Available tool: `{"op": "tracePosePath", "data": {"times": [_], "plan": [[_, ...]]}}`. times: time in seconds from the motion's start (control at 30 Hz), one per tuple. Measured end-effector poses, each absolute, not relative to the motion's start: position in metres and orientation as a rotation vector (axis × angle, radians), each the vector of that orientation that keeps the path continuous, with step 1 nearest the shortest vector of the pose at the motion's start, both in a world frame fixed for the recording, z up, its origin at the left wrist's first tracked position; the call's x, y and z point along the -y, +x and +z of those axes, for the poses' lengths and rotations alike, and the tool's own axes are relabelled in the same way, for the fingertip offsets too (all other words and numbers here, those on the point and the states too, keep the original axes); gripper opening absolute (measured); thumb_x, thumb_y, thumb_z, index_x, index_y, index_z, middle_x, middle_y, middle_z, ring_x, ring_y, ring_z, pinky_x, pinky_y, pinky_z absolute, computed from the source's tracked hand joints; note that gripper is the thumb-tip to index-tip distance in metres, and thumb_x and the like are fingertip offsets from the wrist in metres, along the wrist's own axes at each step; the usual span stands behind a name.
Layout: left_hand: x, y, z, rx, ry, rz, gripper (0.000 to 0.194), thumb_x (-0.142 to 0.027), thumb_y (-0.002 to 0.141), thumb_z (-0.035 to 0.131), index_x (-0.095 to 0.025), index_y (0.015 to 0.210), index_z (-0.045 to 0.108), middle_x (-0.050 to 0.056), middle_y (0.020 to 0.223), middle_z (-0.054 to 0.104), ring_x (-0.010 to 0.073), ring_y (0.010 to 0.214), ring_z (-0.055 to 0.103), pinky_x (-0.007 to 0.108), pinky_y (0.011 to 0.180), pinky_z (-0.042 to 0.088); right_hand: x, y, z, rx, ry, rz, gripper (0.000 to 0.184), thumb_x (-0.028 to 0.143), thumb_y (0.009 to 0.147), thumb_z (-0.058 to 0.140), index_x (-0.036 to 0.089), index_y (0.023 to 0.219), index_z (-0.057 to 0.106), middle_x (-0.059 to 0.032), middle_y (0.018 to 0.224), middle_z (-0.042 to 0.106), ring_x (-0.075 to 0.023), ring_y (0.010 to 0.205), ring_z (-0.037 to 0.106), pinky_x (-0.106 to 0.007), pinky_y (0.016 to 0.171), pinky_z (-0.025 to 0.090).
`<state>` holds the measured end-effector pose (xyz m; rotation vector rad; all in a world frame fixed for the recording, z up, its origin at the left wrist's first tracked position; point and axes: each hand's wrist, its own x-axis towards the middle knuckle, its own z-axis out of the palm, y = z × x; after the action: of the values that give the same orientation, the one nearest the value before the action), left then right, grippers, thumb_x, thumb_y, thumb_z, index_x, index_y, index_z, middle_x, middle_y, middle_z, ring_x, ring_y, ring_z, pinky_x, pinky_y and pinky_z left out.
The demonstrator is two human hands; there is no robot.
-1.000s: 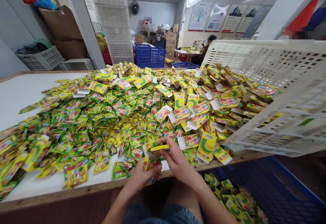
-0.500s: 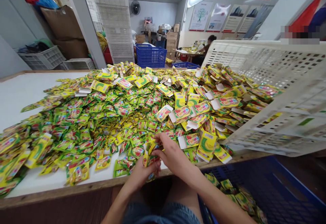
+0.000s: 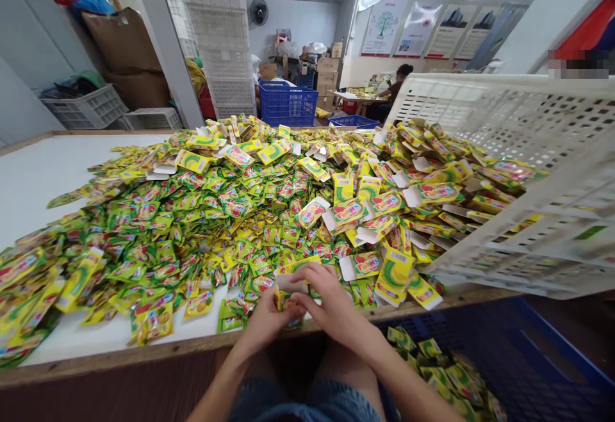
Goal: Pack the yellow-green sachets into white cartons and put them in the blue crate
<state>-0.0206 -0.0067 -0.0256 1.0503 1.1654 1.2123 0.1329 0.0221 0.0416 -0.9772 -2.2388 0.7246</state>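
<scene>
At the front edge of the table my left hand is closed around small green and yellow sachets, mostly hidden by its fingers. My right hand meets it from the right, fingers bent over a small yellow carton whose pale inner side faces me. Where the fingertips come together, the carton and sachets overlap, and I cannot tell how far one is inside the other. Just beyond both hands spreads a heap of green sachets. Several open cartons with white flaps, among them a yellow carton, lie right of my right hand.
A white perforated crate lies tipped at the right, cartons spilling from it. Below the table edge a blue crate holds filled-looking cartons. Behind stand stacked white crates and a blue basket. A person sits farther back.
The carton was tilted and turned between my hands, its pale inner side now showing wider. My right fingers shifted over it. My left hand stays nearly in place, and the view moved slightly.
</scene>
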Motion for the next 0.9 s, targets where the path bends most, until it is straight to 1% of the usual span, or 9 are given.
{"op": "tracePosePath", "data": {"times": [0.1, 0.23, 0.37, 0.43, 0.5, 0.6, 0.7, 0.77, 0.9], "plan": [[0.008, -0.024, -0.033, -1.151, 0.999, 1.281, 0.051, -0.024, 0.057, 0.079, -0.018, 0.104, 0.060, 0.005, 0.097, 0.069, 0.0231, 0.091, 0.062, 0.030, 0.079, 0.048, -0.015, 0.133, 0.019, 2.037, -1.026, 0.867, 0.020, 0.022, 0.084, 0.056, 0.022, 0.104, 0.055, -0.0039, 0.100, 0.062, -0.0188, 0.094, 0.057, -0.033, 0.083, 0.044], [0.013, -0.023, -0.037, -1.099, 1.009, 1.275, 0.049, -0.024, 0.065, 0.074, -0.018, 0.110, 0.055, 0.006, 0.098, 0.068, 0.0212, 0.090, 0.062, 0.029, 0.079, 0.048, -0.006, 0.129, -0.011, 1.796, -1.034, 0.892, 0.019, 0.023, 0.085, 0.054, 0.021, 0.104, 0.053, -0.0050, 0.099, 0.063, -0.0174, 0.092, 0.060, -0.030, 0.082, 0.047], [0.024, -0.022, -0.038, -1.208, 1.123, 1.452, 0.050, -0.023, 0.076, 0.066, -0.022, 0.121, 0.045, 0.008, 0.111, 0.062, 0.0209, 0.100, 0.060, 0.031, 0.086, 0.046, -0.006, 0.128, -0.016, 1.795, -1.023, 0.854, 0.015, 0.024, 0.087, 0.052, 0.021, 0.100, 0.057, -0.0055, 0.096, 0.064, -0.0179, 0.090, 0.060, -0.030, 0.081, 0.047], [0.028, -0.025, -0.039, -1.296, 1.224, 1.512, 0.035, -0.023, 0.078, 0.063, -0.022, 0.112, 0.053, 0.007, 0.110, 0.061, 0.0204, 0.101, 0.059, 0.030, 0.086, 0.046, -0.009, 0.129, -0.012, 1.850, -0.971, 0.846, 0.014, 0.024, 0.088, 0.050, 0.021, 0.097, 0.060, -0.0056, 0.094, 0.065, -0.0184, 0.090, 0.060, -0.030, 0.080, 0.047], [0.029, -0.030, -0.038, -1.338, 1.342, 1.470, 0.019, -0.023, 0.080, 0.061, -0.021, 0.099, 0.060, 0.004, 0.098, 0.062, 0.0185, 0.092, 0.060, 0.027, 0.079, 0.048, -0.011, 0.128, -0.008, 1.868, -0.924, 0.840, 0.013, 0.023, 0.088, 0.050, 0.021, 0.093, 0.062, -0.0057, 0.092, 0.065, -0.0186, 0.090, 0.060, -0.030, 0.079, 0.046], [0.026, -0.033, -0.034, -1.339, 1.426, 1.423, 0.006, -0.022, 0.081, 0.059, -0.020, 0.086, 0.062, 0.004, 0.091, 0.063, 0.0178, 0.087, 0.061, 0.027, 0.078, 0.048, -0.012, 0.124, -0.006, 1.800, -0.914, 0.847, 0.011, 0.021, 0.088, 0.051, 0.020, 0.091, 0.061, -0.0055, 0.090, 0.064, -0.0182, 0.089, 0.059, -0.029, 0.079, 0.047], [0.023, -0.031, -0.028, -1.273, 1.319, 1.539, 0.015, -0.020, 0.083, 0.058, -0.022, 0.098, 0.058, 0.006, 0.103, 0.063, 0.0202, 0.101, 0.059, 0.033, 0.089, 0.045, -0.012, 0.121, -0.006, 1.712, -0.942, 0.887, 0.022, 0.020, 0.087, 0.051, 0.021, 0.108, 0.057, -0.0047, 0.092, 0.064, -0.0168, 0.086, 0.060, -0.028, 0.078, 0.048], [0.022, -0.030, -0.025, -1.228, 1.281, 1.566, 0.024, -0.019, 0.084, 0.057, -0.023, 0.107, 0.055, 0.006, 0.103, 0.064, 0.0201, 0.101, 0.060, 0.035, 0.089, 0.046, -0.011, 0.122, -0.006, 1.745, -0.923, 0.886, 0.024, 0.019, 0.088, 0.049, 0.023, 0.110, 0.058, -0.0049, 0.096, 0.064, -0.0169, 0.090, 0.060, -0.029, 0.080, 0.048], [0.023, -0.032, -0.017, -1.230, 1.525, 1.475, 0.010, -0.018, 0.082, 0.058, -0.020, 0.089, 0.065, 0.007, 0.098, 0.066, 0.0208, 0.098, 0.060, 0.035, 0.089, 0.045, -0.008, 0.125, -0.003, 1.823, -0.893, 0.846, 0.016, 0.020, 0.085, 0.057, 0.023, 0.097, 0.066, -0.0055, 0.102, 0.065, -0.0186, 0.099, 0.059, -0.031, 0.087, 0.046]]}}
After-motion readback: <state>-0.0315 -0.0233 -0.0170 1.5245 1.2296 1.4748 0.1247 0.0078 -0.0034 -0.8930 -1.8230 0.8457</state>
